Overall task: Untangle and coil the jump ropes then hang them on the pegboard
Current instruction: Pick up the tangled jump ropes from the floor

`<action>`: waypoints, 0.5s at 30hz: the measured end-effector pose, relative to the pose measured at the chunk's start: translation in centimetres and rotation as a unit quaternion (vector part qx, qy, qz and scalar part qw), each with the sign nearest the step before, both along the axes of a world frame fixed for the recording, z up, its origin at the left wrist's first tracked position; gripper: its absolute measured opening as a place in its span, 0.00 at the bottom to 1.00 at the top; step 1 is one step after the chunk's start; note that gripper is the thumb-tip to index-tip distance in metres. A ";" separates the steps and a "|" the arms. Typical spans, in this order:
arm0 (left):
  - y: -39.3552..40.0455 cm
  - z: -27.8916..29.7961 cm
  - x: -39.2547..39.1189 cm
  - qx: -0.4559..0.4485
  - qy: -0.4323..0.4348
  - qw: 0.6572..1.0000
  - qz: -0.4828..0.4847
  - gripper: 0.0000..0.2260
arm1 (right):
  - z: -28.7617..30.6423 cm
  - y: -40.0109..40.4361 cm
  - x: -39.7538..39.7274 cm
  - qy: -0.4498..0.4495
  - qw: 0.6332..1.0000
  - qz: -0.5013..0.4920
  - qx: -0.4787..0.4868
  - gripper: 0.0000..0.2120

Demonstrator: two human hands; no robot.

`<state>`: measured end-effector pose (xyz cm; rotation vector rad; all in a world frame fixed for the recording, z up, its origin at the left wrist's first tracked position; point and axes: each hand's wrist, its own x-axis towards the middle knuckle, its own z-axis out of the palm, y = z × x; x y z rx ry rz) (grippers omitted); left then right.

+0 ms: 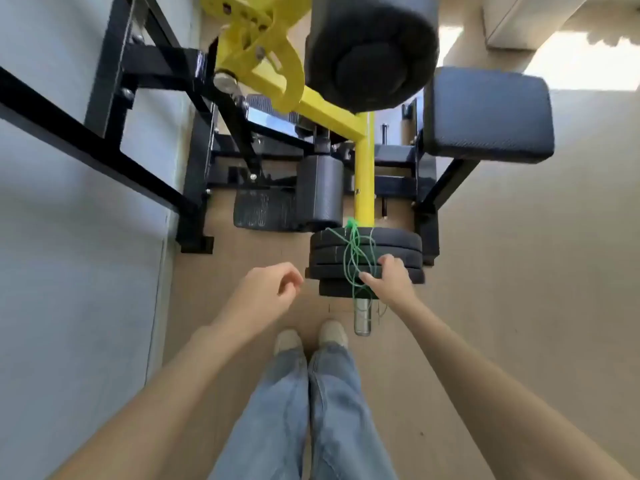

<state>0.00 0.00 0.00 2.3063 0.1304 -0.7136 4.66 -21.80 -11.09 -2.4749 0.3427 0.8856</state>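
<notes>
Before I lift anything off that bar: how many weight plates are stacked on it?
4, stacked on the bar below the yellow post: top, second, third, and a smaller one nearest the bar end. Others may be hidden.

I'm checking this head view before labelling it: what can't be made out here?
- Whether the right hand pinches the green rope or only rests on the weight plates: its fingers cover the contact.
- Rope handles and how many ropes: strands too thin and tangled.
- Pegboard: not in view.
- Top of the yellow arm: cut off by the upper edge.
- Left hand looks empty.
</notes>
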 end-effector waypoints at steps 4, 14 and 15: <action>0.7 -6.3 -0.2 0.004 0.062 0.997 0.037 0.07 | -6.4 2.2 2.2 -0.021 0.993 -0.051 -0.102 0.37; -0.2 -5.6 3.4 0.043 0.004 0.981 -0.191 0.39 | 5.4 7.5 -1.3 -0.055 0.974 0.141 0.166 0.05; -0.2 -4.6 3.7 0.044 -0.007 0.973 -0.227 0.35 | 8.1 6.8 -2.0 -0.086 0.965 0.132 0.210 0.04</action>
